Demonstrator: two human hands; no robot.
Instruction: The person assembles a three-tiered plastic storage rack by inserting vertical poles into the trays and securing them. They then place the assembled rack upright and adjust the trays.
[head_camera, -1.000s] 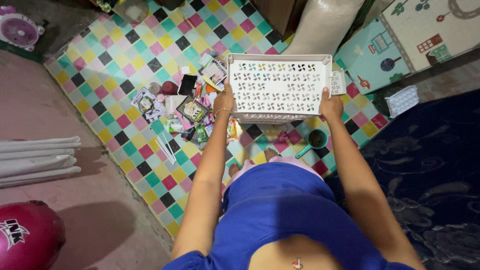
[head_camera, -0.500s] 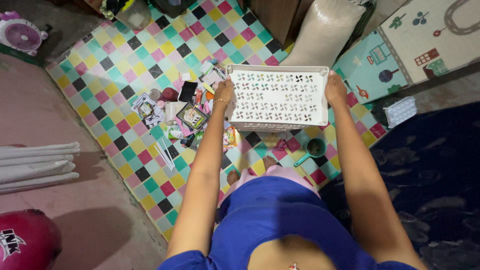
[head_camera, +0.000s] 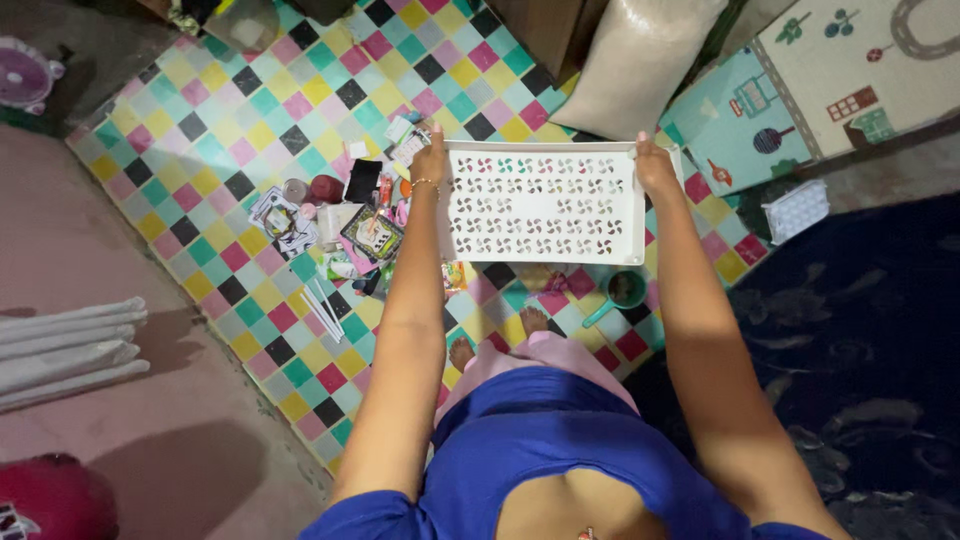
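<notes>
I am standing and holding a white plastic tray (head_camera: 545, 205) with pinwheel-shaped cut-outs out in front of me, flat and level above the floor. My left hand (head_camera: 432, 160) grips its left edge; a thin bracelet is on that wrist. My right hand (head_camera: 652, 165) grips its right edge. Below the tray lies a checkered mat (head_camera: 250, 120) of many colours, with my bare feet (head_camera: 530, 325) on it. A heap of small toys, cards and packets (head_camera: 350, 230) lies on the mat just left of the tray.
A teal cup with a handle (head_camera: 625, 290) sits on the mat under the tray's right side. A pale cushion (head_camera: 635, 60) and a play mat with a road print (head_camera: 850, 70) lie ahead. White rolled tubes (head_camera: 70, 350) and a red object (head_camera: 50, 495) lie at left.
The tray stays gripped in both hands. The view has shifted a little, so the tray and the mat sit slightly lower and further right in the frame.
</notes>
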